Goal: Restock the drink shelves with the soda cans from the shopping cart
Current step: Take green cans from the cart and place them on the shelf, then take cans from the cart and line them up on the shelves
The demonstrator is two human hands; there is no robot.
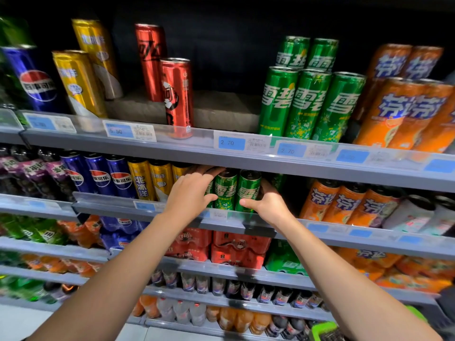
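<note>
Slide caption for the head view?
Both hands, left and right, bracket green soda cans on the second shelf.

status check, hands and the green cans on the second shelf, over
Left hand and right hand both wrapped on the green cans, grip from either side. Cans upright on second shelf, behind the front lip. Yellow cans close on the left.

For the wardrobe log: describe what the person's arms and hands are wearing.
Nothing shows on them. Both forearms are bare up to the frame's bottom edge, with no sleeve in view. The left hand and right hand have no gloves, rings, watch or wristband visible.
</note>
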